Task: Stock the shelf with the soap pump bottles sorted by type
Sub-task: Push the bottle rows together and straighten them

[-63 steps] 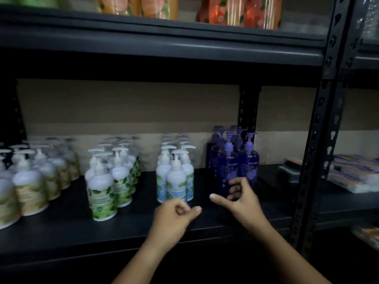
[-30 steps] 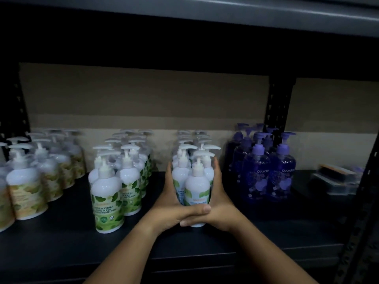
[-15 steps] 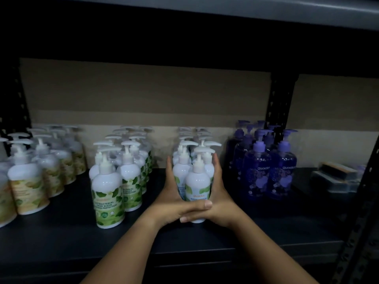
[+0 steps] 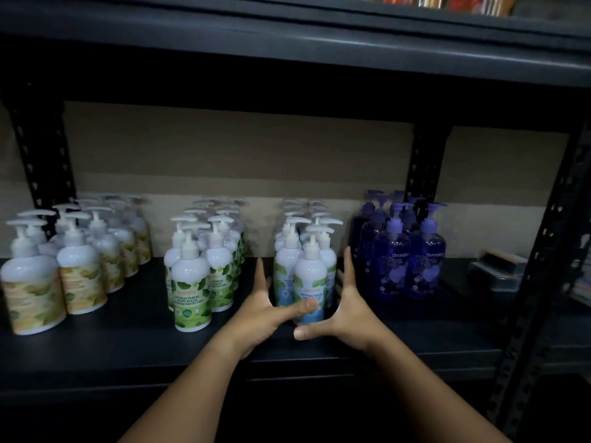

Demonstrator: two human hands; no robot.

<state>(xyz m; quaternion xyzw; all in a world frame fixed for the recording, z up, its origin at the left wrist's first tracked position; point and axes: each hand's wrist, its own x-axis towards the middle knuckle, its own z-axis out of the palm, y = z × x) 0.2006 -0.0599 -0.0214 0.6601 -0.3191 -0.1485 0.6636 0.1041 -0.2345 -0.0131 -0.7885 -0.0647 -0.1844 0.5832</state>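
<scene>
We see dark metal shelf (image 4: 96, 353) carrying four bottle groups: yellow-label (image 4: 35, 282), green-label (image 4: 192, 289), blue-label (image 4: 308, 276), purple (image 4: 393, 266). Our left hand (image 4: 262, 311) and right hand (image 4: 351, 310) flank blue-label group, fingers straight, spread; left thumb touches front bottle.

Four groups of pump bottles: yellow-label (image 4: 33, 292); green-label (image 4: 191, 290); blue-label (image 4: 309, 282); purple (image 4: 391, 266); two hands

Dim, soft blur, bowed wide-angle edges
</scene>
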